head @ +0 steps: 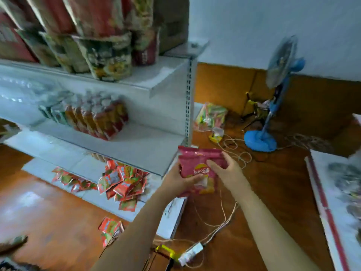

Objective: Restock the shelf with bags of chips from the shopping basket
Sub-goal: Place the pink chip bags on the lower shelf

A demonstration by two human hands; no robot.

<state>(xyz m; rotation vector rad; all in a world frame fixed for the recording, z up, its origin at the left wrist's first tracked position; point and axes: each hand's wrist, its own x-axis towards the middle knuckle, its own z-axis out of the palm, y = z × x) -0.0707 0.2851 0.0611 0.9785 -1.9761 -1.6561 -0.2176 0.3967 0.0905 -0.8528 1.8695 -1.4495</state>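
Observation:
Both hands hold pink bags of chips (197, 169) in front of the right end of the white shelf unit (148, 147). My left hand (180, 178) grips them from the left and below. My right hand (224, 167) pinches the top right corner. There seem to be two bags stacked, one behind the other. The middle shelf board has bare room at its right end, beside a row of red and orange packets (101, 118). The shopping basket is out of sight.
Large snack bags (93, 36) fill the top shelf. Small red sachets (121, 182) lie scattered on the bottom shelf and the wooden floor. A blue standing fan (273, 98), loose cords (220, 218) and a bag of sweets (212, 116) sit on the floor at right. Another white shelf (336, 192) stands far right.

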